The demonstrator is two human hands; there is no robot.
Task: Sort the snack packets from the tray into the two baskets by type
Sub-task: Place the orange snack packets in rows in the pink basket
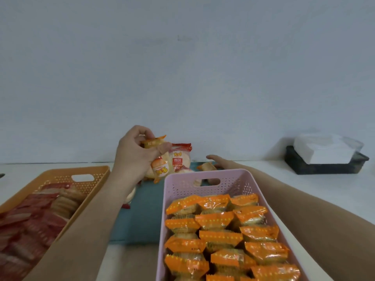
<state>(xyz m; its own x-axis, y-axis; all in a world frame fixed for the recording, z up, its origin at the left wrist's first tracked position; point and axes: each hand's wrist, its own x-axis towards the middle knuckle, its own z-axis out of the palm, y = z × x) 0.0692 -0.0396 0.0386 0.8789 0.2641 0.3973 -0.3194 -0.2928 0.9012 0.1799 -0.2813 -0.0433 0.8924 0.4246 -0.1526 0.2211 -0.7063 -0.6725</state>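
Snack packets already sorted: orange-wrapped packets [219, 236] fill the perforated pink plastic basket [182, 185], nearest on the right. Red-wrapped packets [30, 220] fill the perforated orange plastic basket [60, 171] on the left.
Tray: the flat teal tray [146, 209] lies between the two baskets and runs away from the person. A pale packet [129, 197] with a red corner rests on it, partly hidden under the left forearm.
Left hand: the left hand [134, 153] is raised over the far part of the tray with the wrist bent. Its fingers and thumb are curled round an orange-trimmed packet [160, 167], which hangs with its long axis roughly up and down.
Second packet: a red-trimmed packet [180, 159] stands upright just behind it (whether the same grip holds it, I cannot tell).
Right hand: the right hand [221, 164] reaches past the far end of the pink basket. The forearm runs along the basket's right side, and the fingers stretch leftward, uncurled and holding nothing.
Loose packet: a small orange packet [206, 166] lies at the far end of the tray, just under those fingertips. Contact is too blurred to call.
Deciding relation: the loose packet lies beyond the pink basket and left of the right palm, and the right hand is much the nearer. It probably has to be closed on and drawn back toward the person into the pink basket.
Progress: the sort looks nearly done, judging by how few packets are left on the tray.
Far right: a black tray [324, 169] of white napkins [324, 149] sits on the white table [294, 189], well apart.
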